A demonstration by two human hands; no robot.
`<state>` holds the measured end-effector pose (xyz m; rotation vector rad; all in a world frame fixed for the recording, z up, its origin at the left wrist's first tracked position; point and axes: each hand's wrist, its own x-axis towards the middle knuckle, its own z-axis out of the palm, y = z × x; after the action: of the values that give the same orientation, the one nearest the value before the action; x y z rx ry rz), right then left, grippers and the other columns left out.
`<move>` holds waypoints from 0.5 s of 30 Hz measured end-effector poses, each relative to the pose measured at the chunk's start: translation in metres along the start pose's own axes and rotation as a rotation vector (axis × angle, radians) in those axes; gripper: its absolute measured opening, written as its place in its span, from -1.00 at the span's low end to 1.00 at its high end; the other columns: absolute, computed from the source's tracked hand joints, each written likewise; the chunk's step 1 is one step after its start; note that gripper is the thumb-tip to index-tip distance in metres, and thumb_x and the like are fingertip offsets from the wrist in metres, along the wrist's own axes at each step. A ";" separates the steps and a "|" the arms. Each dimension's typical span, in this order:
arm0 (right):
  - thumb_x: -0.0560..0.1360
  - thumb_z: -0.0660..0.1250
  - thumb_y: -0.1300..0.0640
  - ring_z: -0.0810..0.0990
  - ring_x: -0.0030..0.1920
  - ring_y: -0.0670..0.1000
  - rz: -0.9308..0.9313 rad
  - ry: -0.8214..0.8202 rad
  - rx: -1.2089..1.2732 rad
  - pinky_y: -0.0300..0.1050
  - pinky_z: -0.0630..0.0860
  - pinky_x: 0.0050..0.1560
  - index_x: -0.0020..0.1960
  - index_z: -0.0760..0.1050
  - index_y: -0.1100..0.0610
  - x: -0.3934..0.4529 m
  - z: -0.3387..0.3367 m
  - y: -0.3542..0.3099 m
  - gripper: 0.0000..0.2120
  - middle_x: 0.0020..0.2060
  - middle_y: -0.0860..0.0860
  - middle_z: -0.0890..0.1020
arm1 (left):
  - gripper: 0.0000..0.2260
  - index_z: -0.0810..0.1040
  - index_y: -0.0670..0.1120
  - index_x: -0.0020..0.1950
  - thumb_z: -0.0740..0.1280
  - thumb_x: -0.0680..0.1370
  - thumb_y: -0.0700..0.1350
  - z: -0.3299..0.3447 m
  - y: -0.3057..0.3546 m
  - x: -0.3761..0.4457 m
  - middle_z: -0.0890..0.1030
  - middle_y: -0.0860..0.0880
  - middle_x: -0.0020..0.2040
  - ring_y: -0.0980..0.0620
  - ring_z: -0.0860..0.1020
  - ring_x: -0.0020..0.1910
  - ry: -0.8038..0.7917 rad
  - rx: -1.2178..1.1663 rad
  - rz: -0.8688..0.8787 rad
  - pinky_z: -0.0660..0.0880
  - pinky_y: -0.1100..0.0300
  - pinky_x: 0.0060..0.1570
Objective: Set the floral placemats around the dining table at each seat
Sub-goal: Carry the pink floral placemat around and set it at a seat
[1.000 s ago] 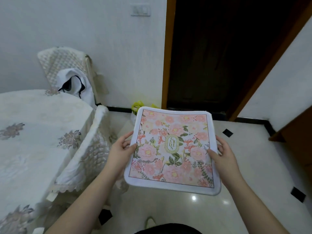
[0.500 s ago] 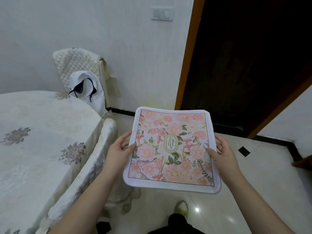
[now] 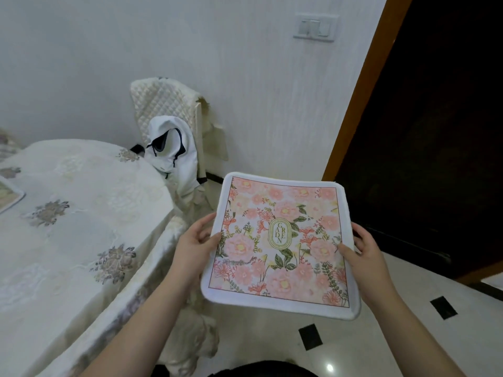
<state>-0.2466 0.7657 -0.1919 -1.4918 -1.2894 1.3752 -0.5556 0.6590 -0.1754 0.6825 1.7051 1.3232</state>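
Placemat (image 3: 280, 244) gripped by left hand (image 3: 194, 247) and right hand (image 3: 363, 257) | beside table (image 3: 81, 213) | above floor

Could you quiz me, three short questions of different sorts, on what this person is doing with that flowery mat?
1. True or false: the floral placemat already lies on the table.
2. Which hand holds the placemat? A) only the left hand B) only the right hand C) both
3. Fill in: the white bag hangs on the ____ at the wall.

Key
1. False: it is held up in the air over the floor, to the right of the table.
2. C: each hand grips one side edge, thumb on top.
3. The chair, with a quilted cover.
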 end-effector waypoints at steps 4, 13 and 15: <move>0.56 0.33 0.23 0.67 0.01 0.01 -0.004 -0.064 -0.042 0.17 0.64 -0.04 0.36 0.35 -0.13 0.040 0.017 -0.011 -0.55 0.13 -0.08 0.61 | -0.62 0.51 0.09 0.34 0.33 0.59 -0.26 -0.002 0.004 0.016 0.72 -0.03 0.04 -0.10 0.71 -0.07 0.075 -0.028 -0.020 0.65 -0.11 -0.11; 0.55 0.35 0.20 0.70 -0.05 -0.01 0.014 -0.195 -0.062 0.15 0.66 -0.09 0.41 0.32 -0.08 0.125 0.104 -0.032 -0.51 0.13 -0.07 0.64 | -0.66 0.56 0.16 0.26 0.34 0.59 -0.22 -0.048 0.013 0.087 0.72 0.02 0.04 -0.08 0.71 -0.09 0.235 -0.046 -0.032 0.65 -0.16 -0.13; 0.55 0.36 0.21 0.70 -0.03 0.01 0.008 -0.224 -0.061 0.18 0.65 -0.09 0.41 0.32 -0.10 0.144 0.126 -0.045 -0.50 0.13 -0.04 0.64 | -0.67 0.55 0.15 0.28 0.34 0.60 -0.21 -0.061 0.016 0.106 0.72 0.00 0.03 -0.06 0.72 -0.11 0.255 -0.051 -0.026 0.65 -0.14 -0.15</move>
<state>-0.3890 0.9004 -0.2077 -1.4151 -1.4760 1.5550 -0.6619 0.7210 -0.1859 0.4763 1.8671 1.4802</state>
